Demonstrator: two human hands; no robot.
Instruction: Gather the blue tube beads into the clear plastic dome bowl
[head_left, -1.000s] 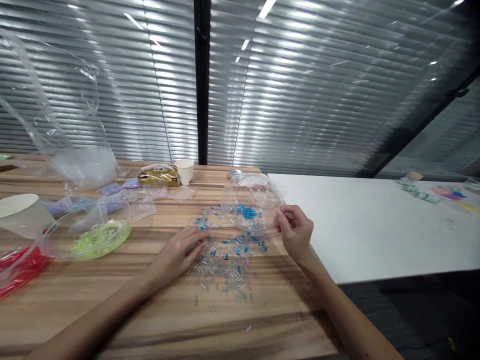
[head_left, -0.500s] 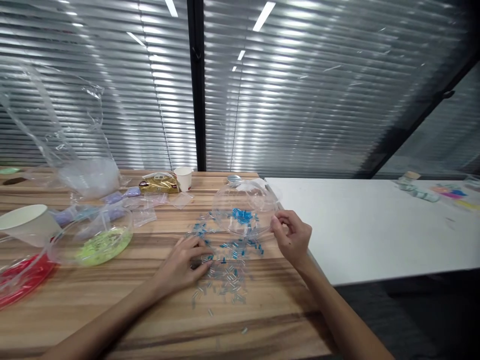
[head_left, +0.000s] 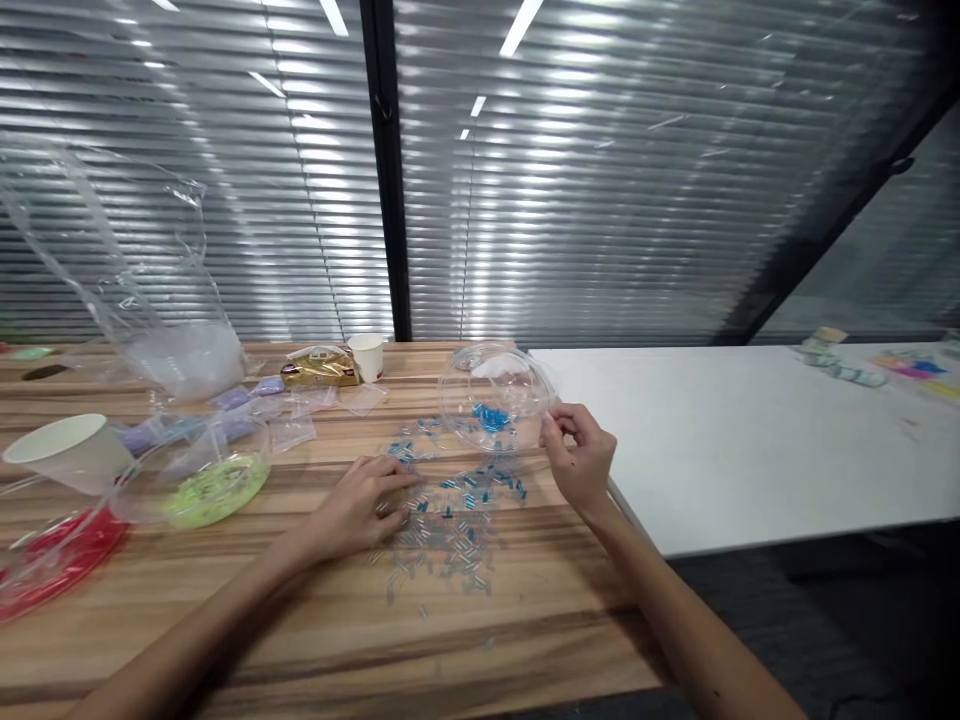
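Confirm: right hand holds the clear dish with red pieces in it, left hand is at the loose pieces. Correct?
Not quite: the head view shows blue pieces, not red, in the clear dish that the right hand holds; the rest stands.

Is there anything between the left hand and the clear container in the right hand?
Scattered blue and clear tube beads lie on the table between the left hand and clear container; nothing taller visibly stands there.

The head-worn camera looks forward and slightly down across a brown, wood-grained rectangular table [head_left: 315,640], near the bare left hand [head_left: 364,503] and bare right hand [head_left: 579,458], facing grey, horizontally slatted window blinds [head_left: 585,200] that fill the upper half.
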